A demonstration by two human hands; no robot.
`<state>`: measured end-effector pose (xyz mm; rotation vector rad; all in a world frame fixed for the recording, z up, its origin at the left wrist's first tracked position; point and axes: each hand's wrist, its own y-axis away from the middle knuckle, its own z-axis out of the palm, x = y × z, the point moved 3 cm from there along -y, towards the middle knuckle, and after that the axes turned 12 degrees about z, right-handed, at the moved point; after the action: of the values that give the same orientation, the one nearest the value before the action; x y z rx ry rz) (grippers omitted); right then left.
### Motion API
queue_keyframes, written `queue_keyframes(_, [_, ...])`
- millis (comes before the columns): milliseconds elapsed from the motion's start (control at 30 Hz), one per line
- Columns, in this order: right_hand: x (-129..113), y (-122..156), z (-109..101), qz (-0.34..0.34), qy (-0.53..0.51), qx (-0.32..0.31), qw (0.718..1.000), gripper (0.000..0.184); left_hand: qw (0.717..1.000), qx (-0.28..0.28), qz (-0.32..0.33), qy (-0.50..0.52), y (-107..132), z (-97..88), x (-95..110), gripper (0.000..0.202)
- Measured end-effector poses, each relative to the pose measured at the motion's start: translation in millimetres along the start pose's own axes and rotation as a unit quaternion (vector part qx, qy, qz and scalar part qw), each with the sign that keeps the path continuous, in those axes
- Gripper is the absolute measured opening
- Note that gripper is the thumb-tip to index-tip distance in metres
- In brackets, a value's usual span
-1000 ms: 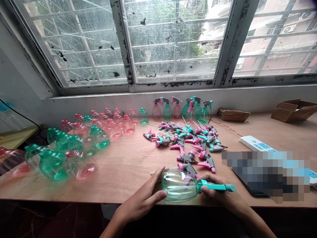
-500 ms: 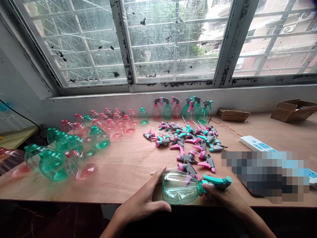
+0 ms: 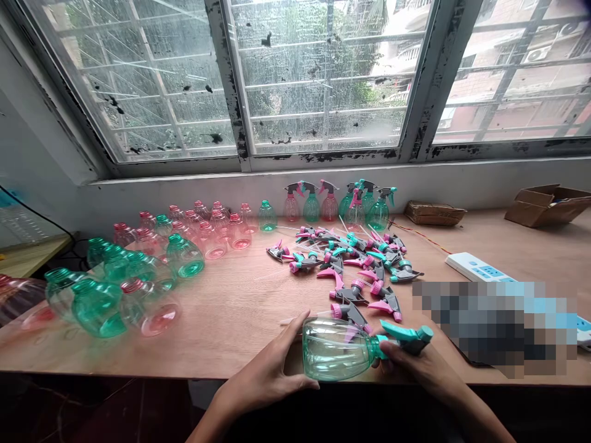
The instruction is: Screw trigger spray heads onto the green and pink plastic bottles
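A clear green spray bottle lies on its side at the near edge of the wooden table. My left hand cups its base, fingers curled round it. My right hand grips the bottle's neck, where a teal and grey trigger sprayer head sits. A pile of loose pink and teal sprayer heads lies just beyond the bottle.
Several empty green and pink bottles lie at the left. Several finished spray bottles stand by the wall. A white power strip, a blurred patch and cardboard boxes occupy the right.
The sprayer head has turned on the bottle neck: its long teal side lay flat a second ago, now the nozzle tilts up. My left hand slid a little further under the base.
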<state>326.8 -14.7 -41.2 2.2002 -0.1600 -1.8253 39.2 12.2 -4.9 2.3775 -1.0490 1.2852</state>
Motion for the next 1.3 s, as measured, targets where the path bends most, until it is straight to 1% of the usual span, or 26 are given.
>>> queue_keyframes(100, [-1, -1, 1, -0.013, -0.022, -0.011, 1.0, 0.041, 1.0, -0.006, -0.003, 0.004, 1, -1.9, 3, 0.11])
queue_keyframes(133, [-2, -1, 1, -0.017, -0.035, -0.019, 0.999, 0.038, 1.0, -0.007, -0.004, 0.009, 2, -2.7, 3, 0.107])
queue_keyframes(200, [-4, -1, 2, -0.022, -0.053, -0.036, 0.998, 0.035, 1.0, -0.005, -0.003, 0.022, 2, -4.1, 5, 0.096])
queue_keyframes(267, [-6, -1, 3, -0.022, -0.052, -0.04, 0.998, 0.035, 0.999, 0.0, -0.002, 0.032, 3, -5.0, 6, 0.087])
queue_keyframes(300, [-7, 0, 3, -0.023, -0.047, -0.036, 0.998, 0.035, 0.999, 0.002, -0.002, 0.034, 2, -5.2, 6, 0.087])
queue_keyframes(400, [-9, 1, 1, -0.032, -0.047, -0.033, 0.998, 0.034, 0.999, 0.008, -0.007, 0.032, 2, -4.6, 7, 0.095])
queue_keyframes(533, [-9, 0, 1, -0.035, -0.066, -0.062, 0.995, 0.037, 1.0, 0.02, 0.0, 0.024, 0, -2.6, 5, 0.095])
queue_keyframes(600, [-8, 0, 1, -0.033, -0.065, -0.069, 0.995, 0.038, 0.999, 0.025, 0.02, 0.035, -1, -0.7, 2, 0.099])
queue_keyframes(700, [-5, -1, 1, -0.026, -0.06, -0.047, 0.997, 0.036, 0.997, 0.027, 0.06, 0.038, -1, 2.7, 0, 0.104])
queue_keyframes(767, [-4, -1, 0, -0.027, -0.06, -0.023, 0.998, 0.038, 0.996, 0.035, 0.084, -0.005, 0, 4.4, 1, 0.102])
queue_keyframes(833, [-1, 0, -1, -0.019, -0.064, -0.01, 0.998, 0.039, 0.989, 0.051, 0.114, -0.073, 1, 5.6, 4, 0.099])
queue_keyframes(933, [4, -1, -2, -0.006, -0.079, -0.016, 0.997, 0.041, 0.965, 0.078, 0.187, -0.164, 0, 8.2, 8, 0.091])
queue_keyframes(1033, [5, -2, -4, -0.028, -0.095, -0.014, 0.995, 0.043, 0.945, 0.096, 0.238, -0.201, 0, 12.7, 9, 0.082])
queue_keyframes(1067, [5, -3, -5, -0.032, -0.1, -0.007, 0.994, 0.043, 0.944, 0.096, 0.242, -0.202, 0, 14.6, 8, 0.08])
queue_keyframes(1133, [5, -4, -6, -0.032, -0.106, 0.002, 0.994, 0.043, 0.951, 0.087, 0.23, -0.188, 0, 18.2, 7, 0.08])
queue_keyframes(1167, [5, -4, -6, -0.033, -0.106, 0.001, 0.994, 0.044, 0.957, 0.078, 0.22, -0.173, 0, 19.8, 6, 0.084])
queue_keyframes(1233, [5, -4, -5, -0.045, -0.095, -0.006, 0.994, 0.046, 0.969, 0.061, 0.197, -0.136, 1, 21.9, 7, 0.098])
queue_keyframes(1300, [4, -4, -4, -0.054, -0.079, -0.01, 0.995, 0.047, 0.979, 0.053, 0.173, -0.099, 1, 22.4, 7, 0.104])
